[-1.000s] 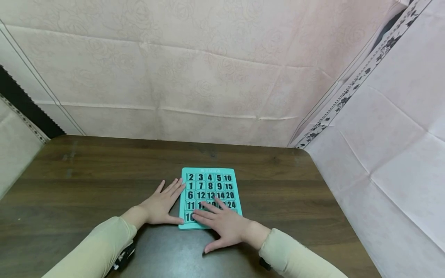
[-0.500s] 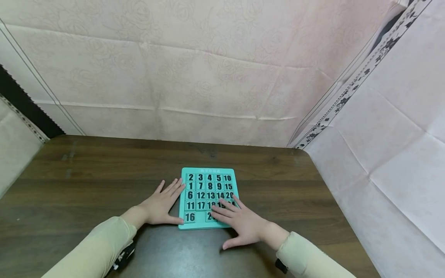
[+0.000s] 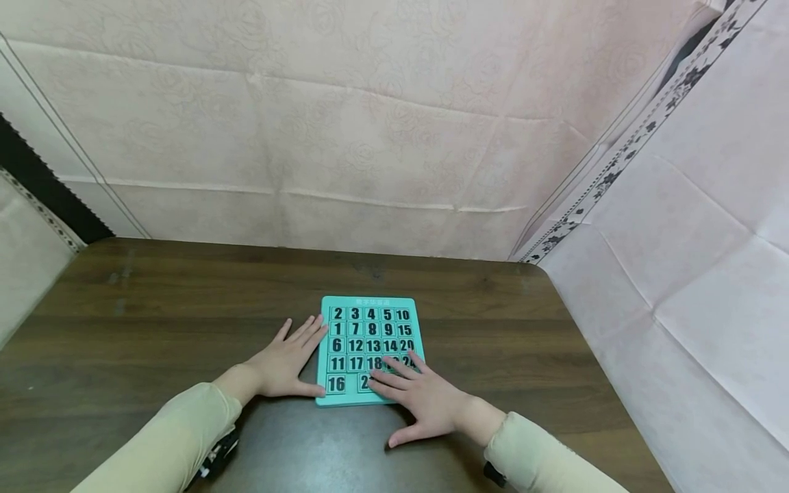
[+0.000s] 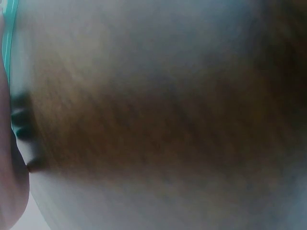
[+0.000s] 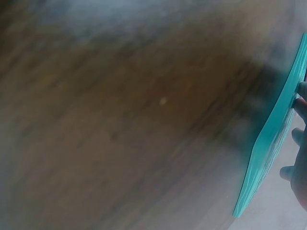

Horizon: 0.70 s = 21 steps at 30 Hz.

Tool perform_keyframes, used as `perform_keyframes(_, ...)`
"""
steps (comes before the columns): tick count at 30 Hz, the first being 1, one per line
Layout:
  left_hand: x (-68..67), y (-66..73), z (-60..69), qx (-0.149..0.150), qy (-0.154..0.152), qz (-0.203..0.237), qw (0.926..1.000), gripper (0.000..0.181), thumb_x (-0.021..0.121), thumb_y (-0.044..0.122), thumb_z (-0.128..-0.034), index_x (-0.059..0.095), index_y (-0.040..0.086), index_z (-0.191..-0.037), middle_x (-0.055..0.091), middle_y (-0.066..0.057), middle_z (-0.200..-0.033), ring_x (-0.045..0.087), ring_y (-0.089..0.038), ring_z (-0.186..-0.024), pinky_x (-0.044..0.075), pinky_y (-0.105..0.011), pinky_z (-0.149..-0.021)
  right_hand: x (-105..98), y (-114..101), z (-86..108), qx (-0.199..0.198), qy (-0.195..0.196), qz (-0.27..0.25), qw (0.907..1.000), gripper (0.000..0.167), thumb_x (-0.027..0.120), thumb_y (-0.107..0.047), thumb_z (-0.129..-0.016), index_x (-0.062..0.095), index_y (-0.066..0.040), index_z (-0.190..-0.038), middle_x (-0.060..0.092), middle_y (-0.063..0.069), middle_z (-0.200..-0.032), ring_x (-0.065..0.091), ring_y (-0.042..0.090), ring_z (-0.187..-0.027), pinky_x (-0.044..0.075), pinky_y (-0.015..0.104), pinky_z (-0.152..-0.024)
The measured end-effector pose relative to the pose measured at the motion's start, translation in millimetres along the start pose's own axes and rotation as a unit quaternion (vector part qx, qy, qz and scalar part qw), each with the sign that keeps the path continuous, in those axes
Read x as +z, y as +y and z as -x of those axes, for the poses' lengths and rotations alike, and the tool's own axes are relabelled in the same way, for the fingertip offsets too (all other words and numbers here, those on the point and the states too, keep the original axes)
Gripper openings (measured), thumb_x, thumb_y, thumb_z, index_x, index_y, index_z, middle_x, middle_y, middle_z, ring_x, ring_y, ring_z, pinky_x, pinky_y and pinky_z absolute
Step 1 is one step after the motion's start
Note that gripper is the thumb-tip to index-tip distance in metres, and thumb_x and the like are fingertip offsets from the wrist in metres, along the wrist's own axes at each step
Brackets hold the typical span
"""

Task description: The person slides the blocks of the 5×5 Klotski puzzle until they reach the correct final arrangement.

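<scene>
A turquoise number slide puzzle (image 3: 372, 301) lies flat on the brown table, its tiles bearing black numbers in rows. My left hand (image 3: 285, 364) rests along the puzzle's left side with fingers spread, fingertips on its edge and thumb by the lower left corner. Over the lower right part, my right hand (image 3: 425, 404) is spread with straight fingers on the bottom rows. One fingertip touches a bottom-row tile (image 3: 364, 383) starting with 2, its other digit covered. A gap separates it from the 16 tile (image 3: 336, 384). Several lower right tiles are partly hidden.
The dark wood-grain table (image 3: 185, 308) extends around the puzzle. A pale patterned cloth (image 3: 370, 137) hangs behind the table, and a white cloth (image 3: 696, 274) hangs along the right. Both wrist views show mostly blurred tabletop.
My right hand first moved right, uncovering the bottom row, then slightly left. The tile starting with 2 slid a little left toward the 16 tile. The left hand stayed put.
</scene>
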State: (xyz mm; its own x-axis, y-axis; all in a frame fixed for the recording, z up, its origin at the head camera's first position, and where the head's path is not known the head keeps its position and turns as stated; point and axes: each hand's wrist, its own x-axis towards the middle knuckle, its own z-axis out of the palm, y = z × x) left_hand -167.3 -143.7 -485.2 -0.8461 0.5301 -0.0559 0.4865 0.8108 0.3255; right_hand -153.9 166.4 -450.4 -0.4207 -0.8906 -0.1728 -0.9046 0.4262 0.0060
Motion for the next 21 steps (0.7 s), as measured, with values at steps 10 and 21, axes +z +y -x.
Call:
perform_keyframes(10, -0.8, 0.0, -1.0, 0.005, -0.001, 0.001, 1.0, 0.11, 0.047, 0.08, -0.0735, 0.017, 0.006, -0.15, 0.008, -0.013, -0.158, 0.012, -0.032, -0.145, 0.007, -0.061, -0.112, -3, -8, -13.8, -0.003, -0.012, 0.013, 0.9998, 0.086, 0.034, -0.074, -0.084, 0.013, -0.024, -0.151, 0.016, -0.006, -0.158, 0.009, 0.022, -0.147, 0.014, 0.058, -0.114)
perform_keyframes(21, -0.4, -0.5, 0.0, 0.005, 0.005, -0.002, 1.0, 0.112, 0.046, 0.081, -0.0724, 0.018, 0.006, -0.15, 0.009, -0.013, -0.158, 0.013, -0.032, -0.145, 0.007, -0.061, -0.112, -7, -4, -11.3, 0.006, 0.0, -0.001, 1.0, 0.087, 0.039, -0.071, -0.085, 0.013, -0.022, -0.152, 0.018, -0.004, -0.157, 0.013, 0.024, -0.146, 0.014, 0.058, -0.113)
